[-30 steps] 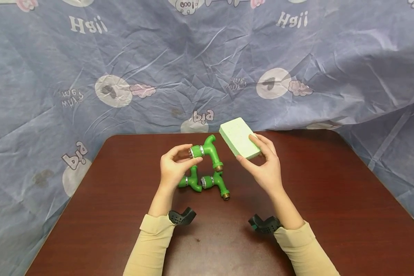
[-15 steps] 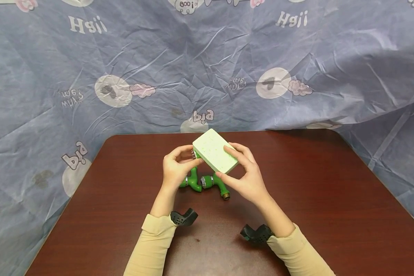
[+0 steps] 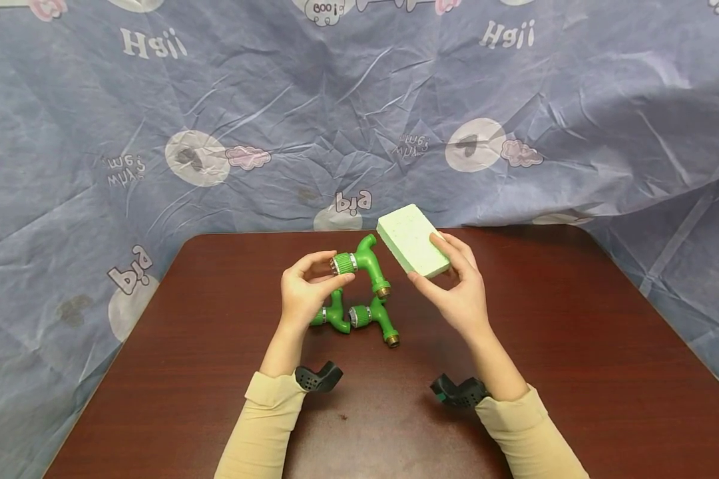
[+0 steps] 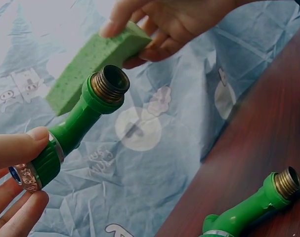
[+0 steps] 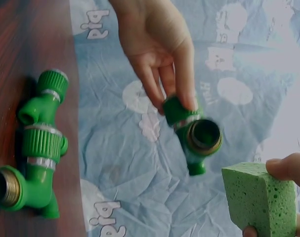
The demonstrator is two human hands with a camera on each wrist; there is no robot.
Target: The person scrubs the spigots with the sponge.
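- The left hand (image 3: 302, 293) holds a green hose fitting (image 3: 359, 263) above the bench (image 3: 575, 346), raised clear of the surface. Its grip is clamped on the ribbed collar end, thumb and fingertips pinching it; the left wrist view shows the thumb lying along the collar and the fingers beneath.
- The held fitting is an elbow-shaped green plastic piece with a silver ring at the collar and a brass threaded end (image 4: 109, 84). That brass end points away from the left hand, toward the sponge.
- The right hand (image 3: 458, 293) holds a pale green sponge (image 3: 412, 239), a rectangular block, tilted. Its grip is closed around the sponge's near end, fingers on one broad face and thumb on the other.
- The sponge sits just beside the held fitting, to its right, and is apart from it in the head view.
- Two more green fittings (image 3: 359, 318) lie on the bench directly below the held one, side by side and touching, each with a brass threaded end.
- A crumpled blue printed sheet (image 3: 156, 133) hangs behind the bench.
- Both forearms wear cream sleeves (image 3: 263, 426), with a black camera mount at each wrist.
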